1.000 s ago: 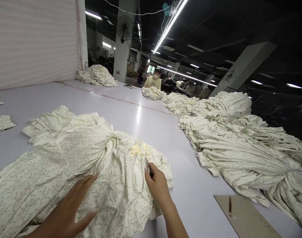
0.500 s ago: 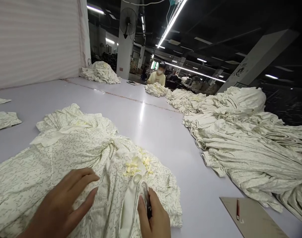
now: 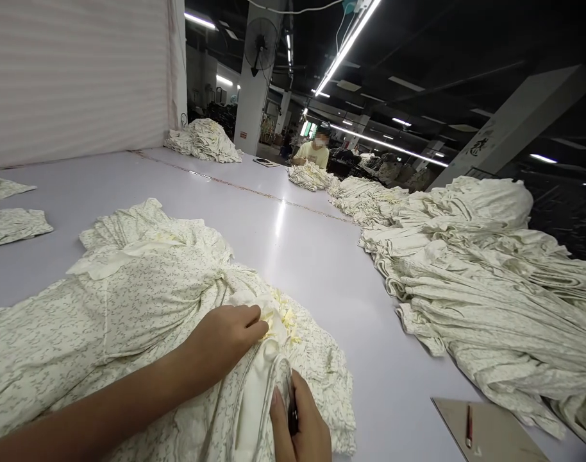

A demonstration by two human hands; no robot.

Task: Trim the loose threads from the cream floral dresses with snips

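Lying at the near side of a pale lilac work table [image 3: 322, 289], one cream floral-print garment [image 3: 129, 308] is bunched at a white folded band [image 3: 257, 385] by the left hand [image 3: 226, 330], its fingers curled and pressed together over the cloth. Just beside the band, a small dark tool [image 3: 292, 414] is pinched by the right hand [image 3: 303, 430]; its kind cannot be told, as it is mostly hidden. Yellow scraps [image 3: 284, 319] are scattered on the garment just beyond the left hand. Two flat folded pieces [image 3: 11, 228] are placed at the left. Three cream garment heaps are seen: a large one [image 3: 470, 282] at the right, one [image 3: 204, 141] far left and one [image 3: 367, 202] far right. One more small heap [image 3: 309, 176] is handled by one seated co-worker [image 3: 316, 154]. One red pencil [image 3: 468, 425] is laid on a cardboard sheet [image 3: 485, 433] at near right. Dark characters on a far beam [image 3: 478, 146] cannot be read.
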